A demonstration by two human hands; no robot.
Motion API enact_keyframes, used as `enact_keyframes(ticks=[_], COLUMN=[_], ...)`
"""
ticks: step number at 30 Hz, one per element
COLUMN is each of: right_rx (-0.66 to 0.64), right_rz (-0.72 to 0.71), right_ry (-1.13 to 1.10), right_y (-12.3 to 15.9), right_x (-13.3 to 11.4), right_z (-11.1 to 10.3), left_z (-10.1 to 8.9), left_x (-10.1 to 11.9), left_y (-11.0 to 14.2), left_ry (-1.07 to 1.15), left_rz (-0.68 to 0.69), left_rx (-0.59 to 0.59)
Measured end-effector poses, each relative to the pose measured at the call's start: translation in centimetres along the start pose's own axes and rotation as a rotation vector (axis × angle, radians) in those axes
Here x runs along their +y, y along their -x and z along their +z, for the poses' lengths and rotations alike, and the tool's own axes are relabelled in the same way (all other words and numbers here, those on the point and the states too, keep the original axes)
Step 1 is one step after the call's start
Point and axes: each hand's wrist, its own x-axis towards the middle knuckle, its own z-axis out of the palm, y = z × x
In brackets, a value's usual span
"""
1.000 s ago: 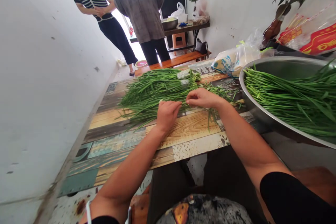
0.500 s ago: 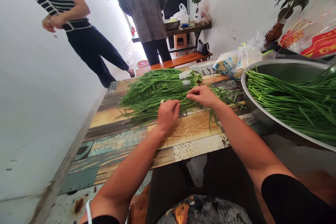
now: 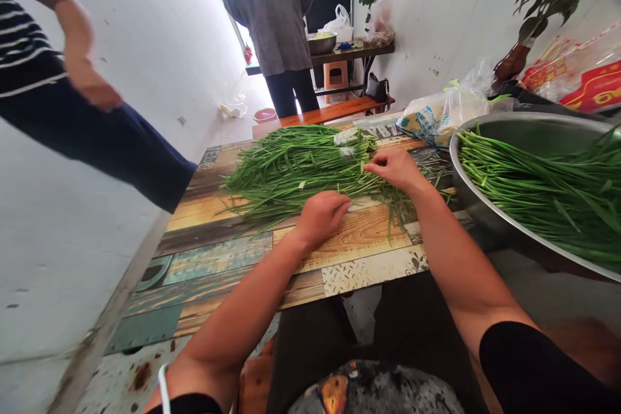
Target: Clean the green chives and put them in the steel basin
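Observation:
A pile of long green garlic chives [image 3: 276, 171] lies across the table, part of it bound with a pale wrap [image 3: 345, 140] near the cut ends. My left hand [image 3: 324, 215] is curled closed at the pile's near edge; whatever its fingers hold is hidden. Thumb and forefinger of my right hand [image 3: 396, 169] pinch at the pale stem ends, apparently on a garlic chive, just right of the wrapped bundle. Loose trimmings [image 3: 398, 202] lie below and beside the right hand.
A large steel bowl [image 3: 466, 171] of chives stands at the right. Plastic bags [image 3: 431, 118] lie behind it. One person in grey [image 3: 264, 13] stands beyond the table; another in striped top [image 3: 24, 45] is at the left. A bench [image 3: 334, 111] runs behind the table [image 3: 213, 265].
My right hand has moved right, toward the stem ends. My left hand has shifted slightly right and nearer to me. The person in stripes has come closer at the left edge.

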Motion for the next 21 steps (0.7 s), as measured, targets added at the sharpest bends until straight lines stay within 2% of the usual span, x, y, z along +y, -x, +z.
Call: enact_keyframes(ticks=[2, 4, 7, 9, 12, 13, 14, 18, 19, 21], right_rx=[-0.158, -0.282, -0.295, -0.228, -0.124, -0.103, -0.087, -0.062, -0.063, -0.061], right_rz=[-0.044, -0.113, -0.187, -0.216, -0.220, -0.215, -0.211, -0.186, -0.166, -0.127], right_ry=[0.173, 0.305, 0.380, 0.281, -0.010, -0.105, -0.189, -0.460, -0.521, -0.621], right_y=[-0.1, -0.2, -0.1, -0.1, 0.0, 0.1, 0.1, 0.4, 0.5, 0.7], right_x=[0.8, 1.1, 1.0, 0.7, 0.2, 0.0, -0.1, -0.6, -0.8, -1.1], right_z=[-0.2, 0.0, 0.4, 0.4, 0.2, 0.1, 0.0, -0.4, -0.5, -0.6], left_z=[0.0, -0.2, -1.0, -1.4, -1.5, -1.5, -1.4, -1.6, -1.7, -1.6], left_x=[-0.1, -0.4, -0.9, -0.8, -0.2, 0.0, 0.1, -0.3, -0.6, -1.0], left_y=[0.0, -0.1, -0.3, -0.3, -0.3, -0.3, -0.3, -0.5, -0.6, -0.6], left_ry=[0.011, -0.020, -0.097, -0.106, -0.065, -0.067, -0.085, -0.206, -0.222, -0.229], left_rz=[0.063, 0.038, -0.057, -0.040, 0.121, 0.155, 0.156, -0.040, -0.078, -0.111], left_rx=[0.009, 0.099, 0.196, 0.091, -0.185, -0.204, -0.161, 0.233, 0.283, 0.298])
